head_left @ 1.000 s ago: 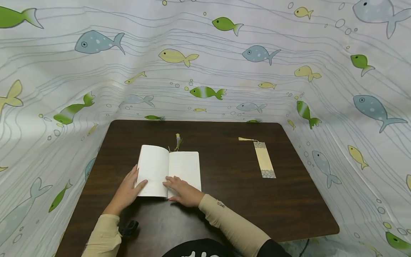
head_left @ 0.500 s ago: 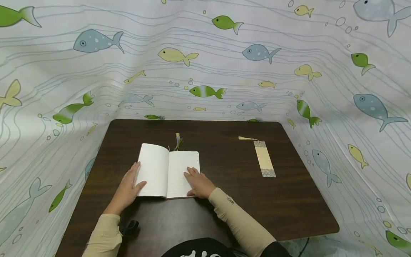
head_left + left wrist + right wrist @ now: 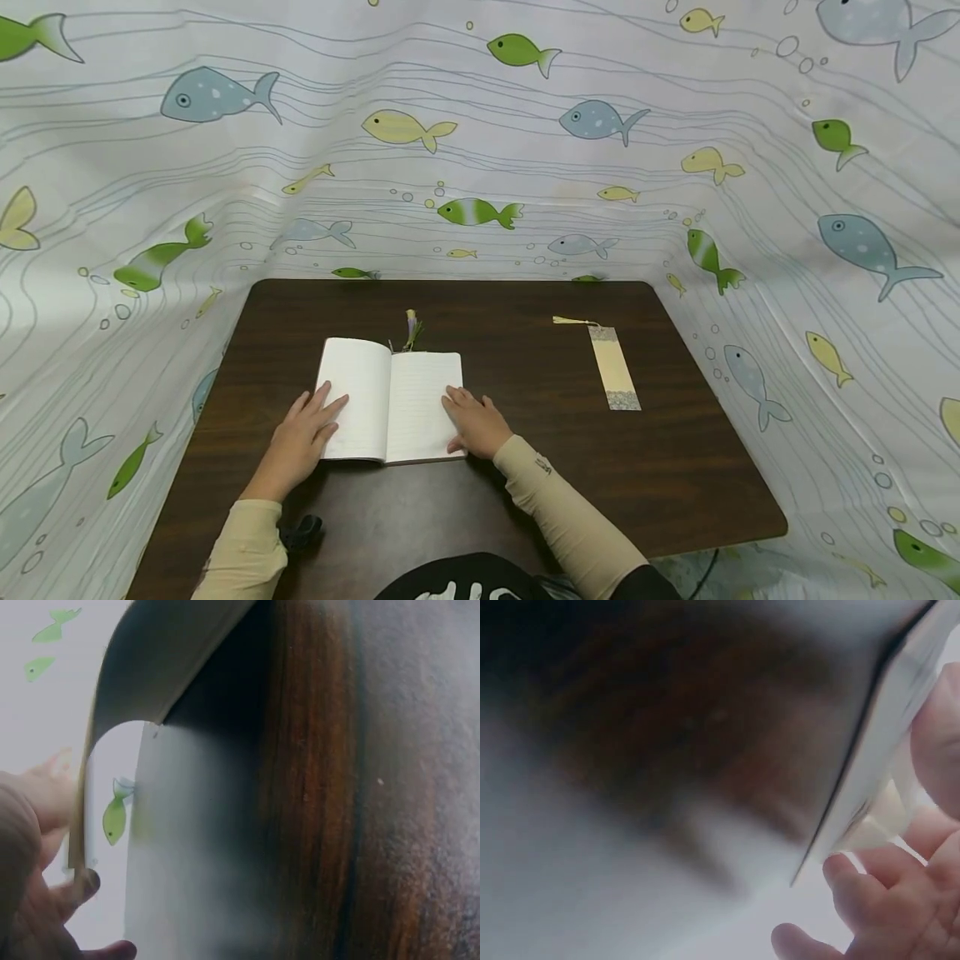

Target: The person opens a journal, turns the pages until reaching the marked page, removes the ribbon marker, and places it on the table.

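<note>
Notebook (image 3: 390,400) lies open at centre; left hand (image 3: 300,437) and right hand (image 3: 476,423) press its pages flat-fingered. Bookmark (image 3: 613,367) waits unused, right.

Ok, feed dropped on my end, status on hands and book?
Left hand flat on left page. Right hand flat on right page edge. Book open on table. Bookmark lies apart, nothing blocking.
</note>
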{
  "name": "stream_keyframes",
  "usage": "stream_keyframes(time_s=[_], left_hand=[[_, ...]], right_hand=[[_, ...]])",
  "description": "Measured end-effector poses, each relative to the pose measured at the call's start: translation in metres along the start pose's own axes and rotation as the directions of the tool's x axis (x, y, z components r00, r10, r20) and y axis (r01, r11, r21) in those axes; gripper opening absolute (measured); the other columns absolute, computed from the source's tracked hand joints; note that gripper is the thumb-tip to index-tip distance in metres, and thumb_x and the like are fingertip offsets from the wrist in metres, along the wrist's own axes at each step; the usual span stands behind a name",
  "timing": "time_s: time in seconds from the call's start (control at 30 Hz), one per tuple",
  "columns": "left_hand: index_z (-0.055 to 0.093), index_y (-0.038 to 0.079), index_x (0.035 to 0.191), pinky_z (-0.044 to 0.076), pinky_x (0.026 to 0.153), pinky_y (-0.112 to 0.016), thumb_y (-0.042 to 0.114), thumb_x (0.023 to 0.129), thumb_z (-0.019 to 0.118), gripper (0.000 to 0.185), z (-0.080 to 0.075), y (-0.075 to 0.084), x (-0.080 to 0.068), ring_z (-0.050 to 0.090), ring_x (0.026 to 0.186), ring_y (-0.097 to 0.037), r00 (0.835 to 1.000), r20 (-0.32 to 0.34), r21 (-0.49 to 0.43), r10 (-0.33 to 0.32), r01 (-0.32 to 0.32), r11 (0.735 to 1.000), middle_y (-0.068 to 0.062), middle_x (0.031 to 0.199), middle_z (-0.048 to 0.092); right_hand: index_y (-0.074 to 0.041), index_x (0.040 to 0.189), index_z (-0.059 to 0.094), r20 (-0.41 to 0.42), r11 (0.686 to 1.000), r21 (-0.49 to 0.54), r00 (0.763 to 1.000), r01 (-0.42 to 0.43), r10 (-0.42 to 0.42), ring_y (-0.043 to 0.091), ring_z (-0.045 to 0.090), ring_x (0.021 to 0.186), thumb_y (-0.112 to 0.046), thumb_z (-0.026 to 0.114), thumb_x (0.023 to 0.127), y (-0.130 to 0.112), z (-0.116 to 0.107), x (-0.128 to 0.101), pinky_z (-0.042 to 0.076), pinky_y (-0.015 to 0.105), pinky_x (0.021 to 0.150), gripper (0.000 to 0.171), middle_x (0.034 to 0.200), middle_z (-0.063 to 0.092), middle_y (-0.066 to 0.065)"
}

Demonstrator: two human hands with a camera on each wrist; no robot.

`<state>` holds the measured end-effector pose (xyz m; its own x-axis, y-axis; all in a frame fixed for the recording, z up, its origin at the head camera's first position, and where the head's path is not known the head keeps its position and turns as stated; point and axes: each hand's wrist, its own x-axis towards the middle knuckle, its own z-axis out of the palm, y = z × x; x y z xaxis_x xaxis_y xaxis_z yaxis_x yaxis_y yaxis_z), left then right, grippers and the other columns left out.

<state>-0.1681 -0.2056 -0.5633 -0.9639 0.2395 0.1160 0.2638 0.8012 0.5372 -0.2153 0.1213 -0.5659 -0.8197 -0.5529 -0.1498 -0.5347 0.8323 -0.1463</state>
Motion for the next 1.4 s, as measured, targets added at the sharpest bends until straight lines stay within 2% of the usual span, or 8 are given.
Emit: stream_keyframes(time_s=[0.3,0.6,0.7,0.83,0.93,1.13,1.3,1.4], left_hand=[[0.049,0.004,0.150,0.024,0.105,-0.079,0.028,0.101,0.064,0.056,0.000,-0.001,0.000,0.021,0.143,-0.060,1.000,0.028,-0.031,0.002,-0.001,1.000,-0.028,0.162,0.025],[0.052,0.002,0.147,0.028,0.104,-0.079,0.023,0.099,0.067,0.054,0.000,0.002,-0.002,0.025,0.141,-0.061,1.000,-0.007,-0.006,0.012,-0.012,1.000,-0.030,0.159,0.030],[0.052,0.002,0.146,0.028,0.104,-0.078,0.022,0.100,0.066,0.053,-0.001,0.004,-0.002,0.026,0.141,-0.061,1.000,-0.010,0.002,0.009,-0.009,1.000,-0.030,0.159,0.030],[0.051,0.002,0.147,0.025,0.107,-0.077,0.023,0.101,0.064,0.052,-0.003,0.005,-0.002,0.024,0.141,-0.061,1.000,0.009,-0.019,-0.008,0.008,1.000,-0.031,0.160,0.028],[0.051,0.002,0.147,0.025,0.107,-0.076,0.024,0.102,0.064,0.052,-0.003,0.005,-0.003,0.024,0.141,-0.061,1.000,0.015,-0.032,-0.017,0.018,0.999,-0.031,0.160,0.027],[0.043,0.000,0.152,0.023,0.108,-0.075,0.029,0.111,0.041,0.050,-0.002,0.005,-0.003,0.024,0.143,-0.059,1.000,-0.017,-0.123,-0.013,0.011,0.992,-0.030,0.161,0.025],[0.013,0.007,0.163,0.014,0.113,-0.074,0.042,0.112,0.020,0.063,-0.005,0.007,-0.005,0.012,0.149,-0.054,1.000,-0.013,-0.368,-0.026,0.019,0.930,-0.026,0.166,0.010],[0.006,0.014,0.165,0.013,0.113,-0.074,0.043,0.112,0.023,0.063,-0.008,0.009,-0.005,0.011,0.149,-0.055,0.999,0.001,-0.388,-0.049,0.045,0.920,-0.025,0.167,0.007]], right_hand=[[-0.015,0.144,0.058,-0.234,0.996,-0.089,0.972,-0.001,-0.020,0.036,0.042,0.143,-0.050,0.082,0.076,0.001,0.006,0.002,0.044,0.062,0.105,0.080,0.158,0.041,0.016],[0.009,0.158,0.008,-0.398,0.992,0.127,0.917,0.019,0.034,0.043,0.024,0.150,-0.033,0.086,0.081,-0.012,-0.005,0.002,0.035,0.057,0.114,0.117,0.163,0.019,0.029],[0.009,0.158,0.001,-0.384,0.928,0.345,0.923,0.143,0.000,0.039,0.023,0.151,-0.025,0.080,0.089,-0.022,-0.013,0.003,0.032,0.051,0.117,0.109,0.165,0.018,0.026],[0.001,0.160,-0.009,-0.253,0.768,0.597,0.963,0.234,-0.096,0.028,0.027,0.151,-0.024,0.066,0.100,-0.036,-0.018,0.005,0.031,0.041,0.119,0.100,0.167,0.021,0.017],[-0.003,0.161,-0.006,-0.164,0.732,0.630,0.966,0.258,-0.199,0.025,0.027,0.152,-0.026,0.065,0.101,-0.046,-0.016,0.008,0.030,0.038,0.120,0.096,0.167,0.020,0.015],[-0.010,0.162,0.020,-0.060,0.832,0.437,0.934,0.341,-0.352,0.022,0.017,0.155,-0.035,0.063,0.101,-0.059,-0.008,0.012,0.027,0.057,0.118,0.079,0.169,0.014,0.011],[-0.018,0.160,0.033,0.007,0.878,0.357,0.939,0.320,-0.344,0.022,0.011,0.156,-0.040,0.061,0.101,-0.066,-0.003,0.013,0.021,0.063,0.119,0.069,0.171,0.011,0.003],[-0.021,0.160,0.033,0.026,0.893,0.323,0.940,0.314,-0.340,0.022,0.012,0.156,-0.042,0.060,0.101,-0.069,-0.003,0.012,0.019,0.062,0.120,0.069,0.171,0.012,-0.001]])
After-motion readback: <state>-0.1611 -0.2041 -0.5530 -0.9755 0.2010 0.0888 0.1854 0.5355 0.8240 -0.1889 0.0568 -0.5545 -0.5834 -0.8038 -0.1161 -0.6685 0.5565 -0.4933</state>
